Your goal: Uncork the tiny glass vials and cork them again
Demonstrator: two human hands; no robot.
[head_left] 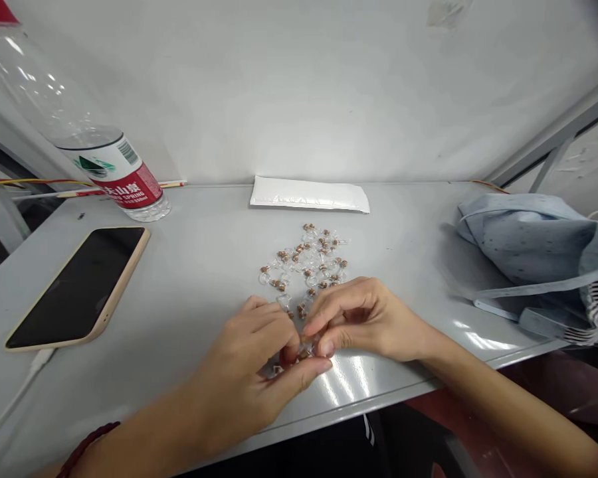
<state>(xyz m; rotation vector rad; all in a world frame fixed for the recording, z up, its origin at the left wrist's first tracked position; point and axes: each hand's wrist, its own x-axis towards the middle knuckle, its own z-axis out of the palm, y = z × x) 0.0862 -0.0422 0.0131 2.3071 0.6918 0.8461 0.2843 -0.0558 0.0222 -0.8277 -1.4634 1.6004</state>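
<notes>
Several tiny clear glass bottles with brown cork stoppers (306, 260) lie scattered in a loose pile on the grey table (204, 265). My left hand (252, 372) and my right hand (359, 317) meet just in front of the pile, fingertips pinched together. Between them is one small clear bottle (306, 350), mostly hidden by the fingers. Both hands have curled, closed fingers. A red cord bracelet (87, 446) sits on my left wrist.
A phone (80, 285) in a tan case lies screen-up at the left with a white cable. A plastic water bottle (104, 166) stands at the back left. A white packet (309, 194) lies by the wall. Blue cloth (538, 245) covers the right side.
</notes>
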